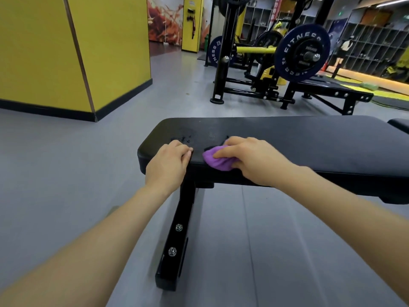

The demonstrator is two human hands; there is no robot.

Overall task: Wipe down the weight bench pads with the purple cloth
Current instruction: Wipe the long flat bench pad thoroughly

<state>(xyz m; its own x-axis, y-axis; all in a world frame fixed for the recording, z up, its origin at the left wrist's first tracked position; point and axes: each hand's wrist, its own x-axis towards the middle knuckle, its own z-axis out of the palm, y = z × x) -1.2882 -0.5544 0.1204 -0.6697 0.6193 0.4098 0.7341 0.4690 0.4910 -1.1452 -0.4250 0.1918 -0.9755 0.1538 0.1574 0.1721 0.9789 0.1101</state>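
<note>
A black padded weight bench pad (287, 138) stretches across the middle of the view, with wet specks near its left end. My right hand (252, 159) presses a bunched purple cloth (218, 161) onto the pad's near edge; most of the cloth is hidden under the fingers. My left hand (170, 161) rests on the pad's near left edge, fingers curled over it, holding nothing else. A second pad (400, 124) begins at the far right.
The bench's black steel foot (174, 240) runs toward me on the grey floor. Behind stands a black rack (225, 52) with a barbell and blue weight plates (302, 53). A yellow wall block (66, 52) rises at the left. Shelving lines the far right.
</note>
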